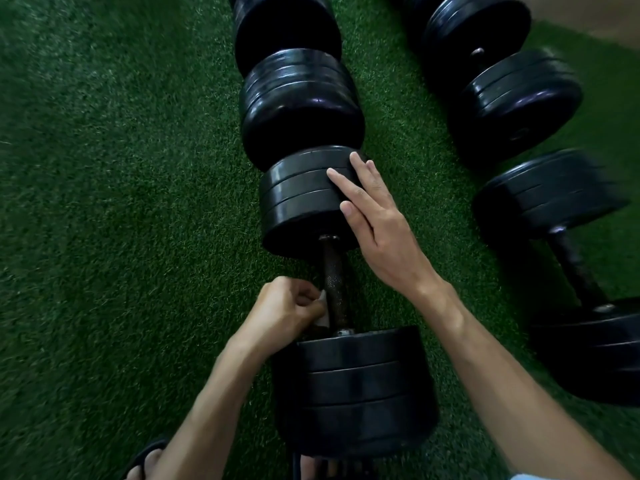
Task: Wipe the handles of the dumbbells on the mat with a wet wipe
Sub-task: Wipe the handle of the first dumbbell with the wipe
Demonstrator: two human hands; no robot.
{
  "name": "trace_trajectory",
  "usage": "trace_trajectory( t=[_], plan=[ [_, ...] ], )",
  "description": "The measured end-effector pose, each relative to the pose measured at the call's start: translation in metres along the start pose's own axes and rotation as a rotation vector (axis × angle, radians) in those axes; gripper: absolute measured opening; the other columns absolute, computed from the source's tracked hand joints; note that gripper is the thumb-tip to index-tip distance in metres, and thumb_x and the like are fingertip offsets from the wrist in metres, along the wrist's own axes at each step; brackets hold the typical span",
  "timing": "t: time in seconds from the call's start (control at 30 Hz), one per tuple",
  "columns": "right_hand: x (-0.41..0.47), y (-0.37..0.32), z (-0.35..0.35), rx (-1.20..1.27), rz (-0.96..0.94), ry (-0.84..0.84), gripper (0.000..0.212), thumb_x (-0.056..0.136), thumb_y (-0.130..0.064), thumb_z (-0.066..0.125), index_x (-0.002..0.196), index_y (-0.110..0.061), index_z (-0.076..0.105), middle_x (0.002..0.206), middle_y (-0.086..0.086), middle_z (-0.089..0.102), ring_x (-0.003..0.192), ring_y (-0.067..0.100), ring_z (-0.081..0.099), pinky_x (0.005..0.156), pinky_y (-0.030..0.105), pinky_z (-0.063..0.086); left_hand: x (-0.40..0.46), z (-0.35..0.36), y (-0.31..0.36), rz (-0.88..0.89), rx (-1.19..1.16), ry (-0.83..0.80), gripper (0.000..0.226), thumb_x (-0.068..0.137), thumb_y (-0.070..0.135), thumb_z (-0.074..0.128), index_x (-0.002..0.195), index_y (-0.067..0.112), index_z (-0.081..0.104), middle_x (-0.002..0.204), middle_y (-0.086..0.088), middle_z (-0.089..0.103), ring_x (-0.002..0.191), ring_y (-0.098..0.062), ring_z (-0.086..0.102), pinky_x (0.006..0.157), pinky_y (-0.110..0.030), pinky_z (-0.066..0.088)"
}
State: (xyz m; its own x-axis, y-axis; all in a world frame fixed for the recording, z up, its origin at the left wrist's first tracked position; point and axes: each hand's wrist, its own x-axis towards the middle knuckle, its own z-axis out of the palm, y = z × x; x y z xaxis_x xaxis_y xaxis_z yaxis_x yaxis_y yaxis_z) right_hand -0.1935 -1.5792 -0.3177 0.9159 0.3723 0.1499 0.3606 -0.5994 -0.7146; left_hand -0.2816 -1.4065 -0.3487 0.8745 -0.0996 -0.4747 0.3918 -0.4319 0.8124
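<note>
A black dumbbell lies lengthwise in the middle of the green turf mat [121, 220]. Its knurled metal handle [334, 275] runs between a far stack of plates [304, 202] and a near stack [356, 389]. My left hand [284, 311] is shut on a small white wet wipe [322, 306], pressed against the left side of the handle near its lower end. My right hand [374, 223] rests flat, fingers apart, on the right side of the far plates.
Another dumbbell [298, 98] lies end to end beyond this one. At the right, two more dumbbells [512, 95] [568, 254] lie on the mat. A bare floor strip [588, 15] shows at top right. My sandalled foot [145, 462] is at the bottom.
</note>
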Motion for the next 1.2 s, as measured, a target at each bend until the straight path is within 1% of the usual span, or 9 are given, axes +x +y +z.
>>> trace_trajectory(
  t=[0.1,0.23,0.37,0.57,0.67,0.9,1.07,1.13,1.2],
  plan=[
    [0.0,0.0,0.0,0.0,-0.002,0.006,0.044,0.11,-0.028,0.04,0.154,-0.026,0.042,0.17,0.001,0.016,0.158,0.016,0.003,0.127,0.05,0.013,-0.005,-0.006,-0.003,0.016,-0.039,-0.047,0.017,0.091,0.028,0.072,0.079,0.017,0.076,0.07,-0.001,0.075,0.056,-0.001,0.056,0.053,-0.018,0.04],
    [0.0,0.001,0.0,-0.011,-0.01,0.012,0.044,0.11,-0.028,0.039,0.154,-0.026,0.042,0.17,0.001,0.016,0.158,0.017,0.004,0.127,0.05,0.014,-0.001,-0.005,-0.005,-0.027,-0.173,-0.131,0.011,0.091,0.016,0.071,0.083,0.015,0.078,0.072,0.0,0.075,0.064,-0.005,0.06,0.061,-0.023,0.042],
    [0.0,0.001,0.0,-0.012,-0.006,0.009,0.044,0.11,-0.029,0.039,0.154,-0.028,0.041,0.17,0.0,0.015,0.158,0.016,0.003,0.127,0.051,0.014,-0.008,-0.007,-0.006,-0.031,-0.284,-0.201,0.016,0.093,0.02,0.068,0.092,0.007,0.079,0.092,-0.017,0.077,0.077,-0.018,0.064,0.071,-0.03,0.045],
    [0.0,0.0,0.002,-0.016,-0.009,0.02,0.044,0.11,-0.029,0.038,0.154,-0.027,0.042,0.17,0.0,0.016,0.158,0.016,0.004,0.128,0.047,0.013,-0.001,-0.009,-0.009,-0.032,-0.184,-0.245,0.012,0.092,0.019,0.071,0.09,0.01,0.079,0.092,-0.016,0.077,0.073,-0.013,0.062,0.069,-0.029,0.045],
    [0.0,0.0,0.002,-0.016,-0.009,0.019,0.044,0.11,-0.029,0.038,0.154,-0.027,0.041,0.17,-0.001,0.016,0.158,0.015,0.004,0.128,0.046,0.013,-0.002,-0.013,-0.009,-0.027,-0.154,-0.28,0.012,0.092,0.018,0.07,0.093,0.008,0.078,0.09,-0.014,0.078,0.073,-0.012,0.063,0.063,-0.024,0.045],
    [0.0,0.0,0.003,-0.02,-0.011,0.027,0.044,0.11,-0.03,0.037,0.154,-0.027,0.041,0.17,0.0,0.016,0.158,0.016,0.004,0.128,0.047,0.013,0.0,-0.006,-0.007,-0.112,-0.216,-0.255,0.007,0.092,0.007,0.068,0.088,0.008,0.074,0.078,-0.011,0.066,0.068,-0.018,0.053,0.052,-0.021,0.037],
    [0.0,0.0,0.002,-0.011,-0.004,0.018,0.044,0.11,-0.029,0.038,0.154,-0.028,0.041,0.17,-0.001,0.015,0.158,0.014,0.003,0.128,0.045,0.012,-0.002,-0.013,-0.008,-0.101,-0.244,-0.282,0.01,0.093,0.006,0.067,0.096,0.0,0.074,0.083,-0.015,0.074,0.064,-0.015,0.058,0.049,-0.019,0.038],
    [0.0,0.001,0.002,-0.012,-0.007,0.018,0.044,0.11,-0.029,0.038,0.154,-0.027,0.041,0.17,0.0,0.015,0.158,0.015,0.003,0.128,0.047,0.012,-0.001,-0.013,-0.011,-0.099,-0.238,-0.265,0.01,0.092,0.008,0.068,0.094,0.002,0.076,0.082,-0.015,0.075,0.063,-0.013,0.057,0.052,-0.019,0.039],
    [0.0,0.001,0.002,-0.013,-0.01,0.027,0.044,0.11,-0.029,0.038,0.154,-0.027,0.041,0.17,0.0,0.016,0.158,0.016,0.004,0.127,0.049,0.013,0.0,-0.01,-0.011,-0.097,-0.225,-0.263,0.009,0.09,0.016,0.072,0.091,0.009,0.077,0.084,-0.016,0.074,0.07,-0.018,0.055,0.062,-0.027,0.039]
  ],
)
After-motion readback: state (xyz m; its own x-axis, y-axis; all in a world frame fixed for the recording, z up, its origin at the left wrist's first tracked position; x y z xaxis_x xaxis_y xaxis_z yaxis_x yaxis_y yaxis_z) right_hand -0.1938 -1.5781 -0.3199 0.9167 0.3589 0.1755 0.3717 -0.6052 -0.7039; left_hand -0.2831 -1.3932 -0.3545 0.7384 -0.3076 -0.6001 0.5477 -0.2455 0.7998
